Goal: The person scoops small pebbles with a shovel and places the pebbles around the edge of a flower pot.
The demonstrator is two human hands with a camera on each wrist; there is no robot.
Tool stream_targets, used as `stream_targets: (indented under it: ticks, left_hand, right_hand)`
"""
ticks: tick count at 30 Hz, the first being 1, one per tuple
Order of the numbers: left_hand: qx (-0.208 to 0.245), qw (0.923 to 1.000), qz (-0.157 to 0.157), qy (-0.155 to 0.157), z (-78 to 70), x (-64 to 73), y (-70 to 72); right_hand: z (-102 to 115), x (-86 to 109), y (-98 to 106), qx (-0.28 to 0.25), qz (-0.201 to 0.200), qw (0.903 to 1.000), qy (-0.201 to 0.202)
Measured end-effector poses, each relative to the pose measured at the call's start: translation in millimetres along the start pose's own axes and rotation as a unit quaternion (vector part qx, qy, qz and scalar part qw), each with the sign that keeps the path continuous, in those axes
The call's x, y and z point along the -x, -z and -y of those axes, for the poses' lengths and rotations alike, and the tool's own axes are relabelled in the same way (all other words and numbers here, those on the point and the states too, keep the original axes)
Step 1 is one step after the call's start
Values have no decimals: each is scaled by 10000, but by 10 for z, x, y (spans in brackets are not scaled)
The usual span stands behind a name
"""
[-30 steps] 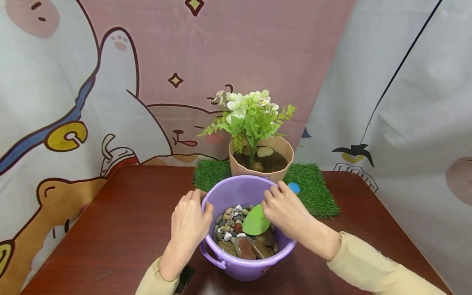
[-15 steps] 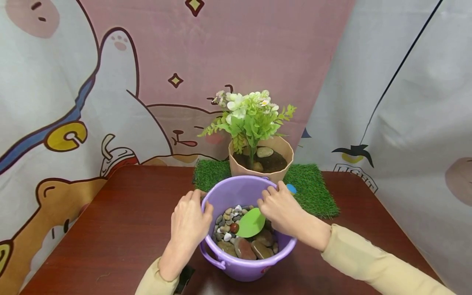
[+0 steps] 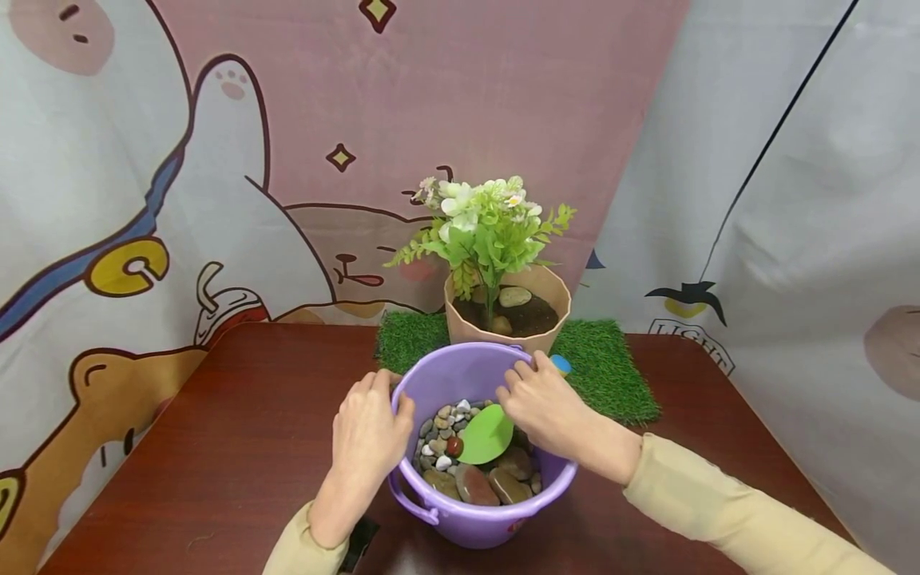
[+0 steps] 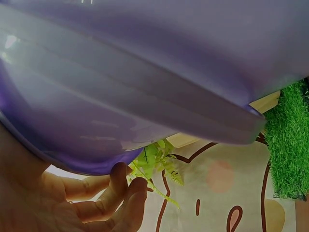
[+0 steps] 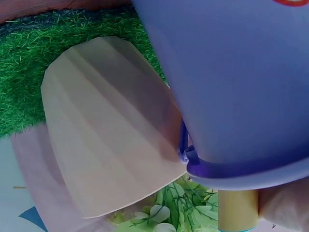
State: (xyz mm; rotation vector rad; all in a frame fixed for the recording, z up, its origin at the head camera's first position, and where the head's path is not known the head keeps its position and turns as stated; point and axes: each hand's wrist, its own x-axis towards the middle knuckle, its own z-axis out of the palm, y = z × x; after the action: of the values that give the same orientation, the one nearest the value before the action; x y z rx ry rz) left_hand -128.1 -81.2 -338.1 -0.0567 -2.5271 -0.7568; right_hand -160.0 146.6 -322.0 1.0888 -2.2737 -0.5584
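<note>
A purple bucket (image 3: 477, 527) stands on the table with stones inside. My left hand (image 3: 369, 427) grips its left rim, thumb over the inner side. In the left wrist view, curled fingers (image 4: 108, 200) lie beside the rim. My right hand (image 3: 541, 403) holds a small toy shovel by its handle at the bucket's right rim. The shovel's green leaf-shaped blade (image 3: 486, 435) is over the stones, near a red-brown pebble (image 3: 455, 446). A yellowish handle (image 5: 237, 210) with a blue end pokes out beside the hand in the right wrist view.
Behind the bucket, a beige pot (image 3: 506, 331) with soil, stones and a flowering plant (image 3: 489, 220) stands on a green turf mat (image 3: 611, 371). The bucket's handle (image 3: 415, 505) hangs at its front left. Smaller pebbles (image 3: 446, 423) and larger stones (image 3: 477, 483) fill the bucket's bottom.
The right hand has shifted slightly left with the shovel, and its blade has moved left and down across the stones, tilting. The left hand and bucket have stayed put.
</note>
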Motion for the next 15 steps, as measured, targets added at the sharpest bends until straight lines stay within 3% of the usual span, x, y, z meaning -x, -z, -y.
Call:
stream_targets:
  ticks: [7,15]
  left_hand:
    - [-22,10000,0,24,13,-3,8]
    - [-3,10000,66,49,0,-1,3]
  right_hand:
    - [19,-11,28,47,50,10000,-56]
    - [43,-22,110,-75,699,9974,-169]
